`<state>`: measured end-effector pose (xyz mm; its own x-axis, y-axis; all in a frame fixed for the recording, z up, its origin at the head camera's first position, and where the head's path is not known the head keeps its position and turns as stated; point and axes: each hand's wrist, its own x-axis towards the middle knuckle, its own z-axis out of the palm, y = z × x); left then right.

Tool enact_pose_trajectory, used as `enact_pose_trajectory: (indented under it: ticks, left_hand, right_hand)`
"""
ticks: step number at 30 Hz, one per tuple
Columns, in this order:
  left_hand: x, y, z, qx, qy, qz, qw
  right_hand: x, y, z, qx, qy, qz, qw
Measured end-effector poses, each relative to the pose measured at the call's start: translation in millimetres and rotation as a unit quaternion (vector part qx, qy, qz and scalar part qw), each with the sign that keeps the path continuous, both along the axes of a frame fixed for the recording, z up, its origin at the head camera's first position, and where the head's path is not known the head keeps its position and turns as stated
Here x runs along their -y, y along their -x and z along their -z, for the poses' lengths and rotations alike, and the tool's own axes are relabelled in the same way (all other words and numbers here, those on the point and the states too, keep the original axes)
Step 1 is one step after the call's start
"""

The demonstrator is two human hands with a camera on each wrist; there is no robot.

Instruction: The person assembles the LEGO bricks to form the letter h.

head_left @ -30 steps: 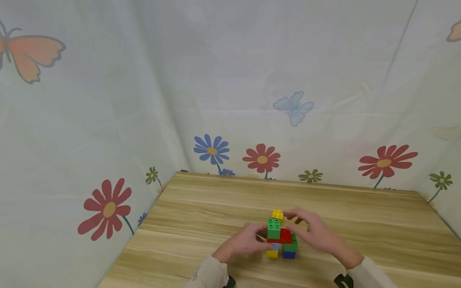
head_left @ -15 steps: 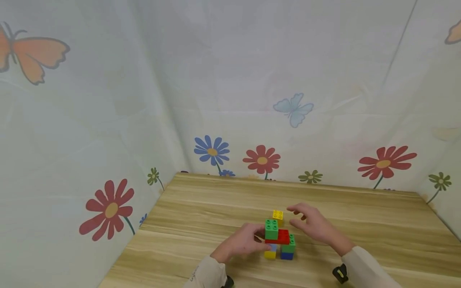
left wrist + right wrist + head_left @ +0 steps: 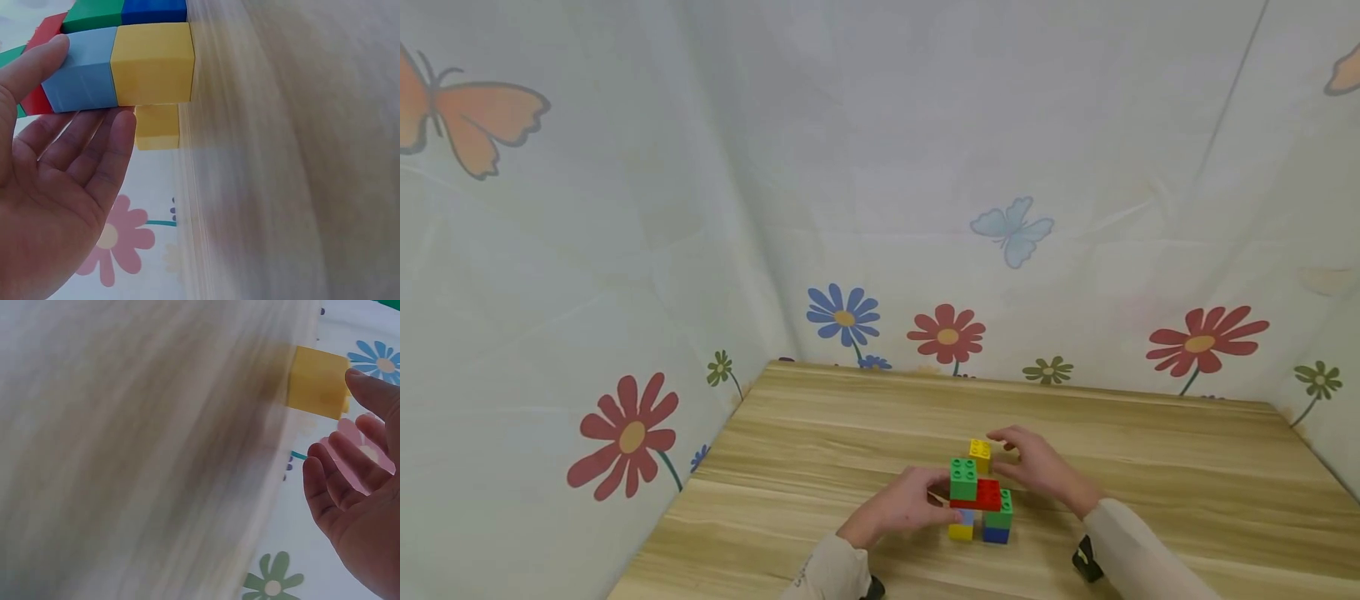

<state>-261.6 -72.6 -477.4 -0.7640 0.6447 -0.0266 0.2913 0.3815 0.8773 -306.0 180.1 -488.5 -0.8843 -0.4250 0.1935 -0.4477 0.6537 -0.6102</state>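
Observation:
A small bridge of toy building bricks stands on the wooden table, gripped at its left side by my left hand [image 3: 906,502]. The thumb lies on a light blue brick [image 3: 81,75], fingers behind. Below that brick is a yellow one [image 3: 154,62]; above it, a red brick [image 3: 988,496] spans across, topped by a bright green brick [image 3: 963,483]. The right leg is a green brick [image 3: 1000,518] over a blue brick [image 3: 997,535]. Behind the bridge sits a separate yellow brick [image 3: 980,454]. My right hand [image 3: 1037,463] is beside it, thumb and fingers spread, the thumb tip right at its edge [image 3: 319,381].
The wooden table [image 3: 820,433] runs back to a pale curtain [image 3: 880,167] printed with flowers and butterflies. Another stretch of curtain [image 3: 587,292] borders the table's left side.
My right hand drew back from the bridge and the separate yellow brick, then came in close to that brick again. The left hand keeps its grip, with the bridge shifted slightly left in view.

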Motion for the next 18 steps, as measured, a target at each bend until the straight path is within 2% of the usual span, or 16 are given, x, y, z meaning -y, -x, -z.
enact_pose_trajectory:
  ticks: [12,18]
  left_hand:
    - [0.1,0.2,0.6,0.008,0.006,0.0,1.0]
    - [1.0,0.4,0.9,0.007,0.004,0.003,1.0]
  right_hand:
    - [7,12.2,9.8,0.065,-0.007,0.021,0.9976]
    - [9,13.7,11.6,0.055,-0.008,0.001,0.9984]
